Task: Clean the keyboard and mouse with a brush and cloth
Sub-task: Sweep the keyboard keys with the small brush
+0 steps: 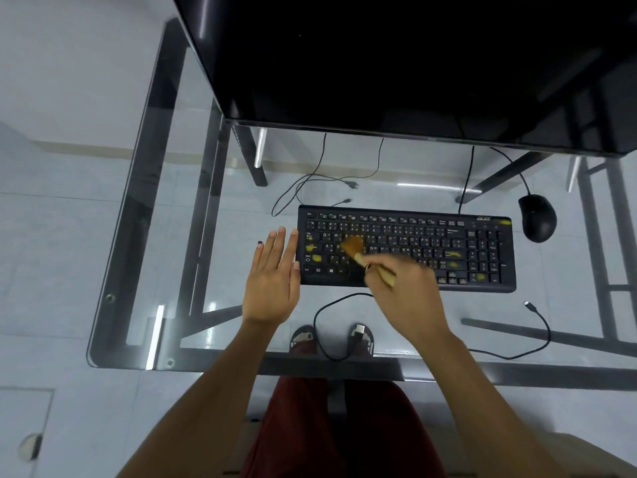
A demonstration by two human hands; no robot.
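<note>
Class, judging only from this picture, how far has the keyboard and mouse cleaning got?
Early. In hand: the right hand works the brush over the left keys of the keyboard; the left hand lies flat beside it. Nothing looks finished: yellow smudges remain across the keys. Left: those smudges, the untouched mouse, and any wiping; no cloth is visible.

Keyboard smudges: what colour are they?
Yellow, on the black keyboard, seen clearest in the head view, the only one.

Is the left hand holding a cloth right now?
No, the left hand lies flat and empty beside the black keyboard, while the right hand holds the wooden-handled brush.
</note>
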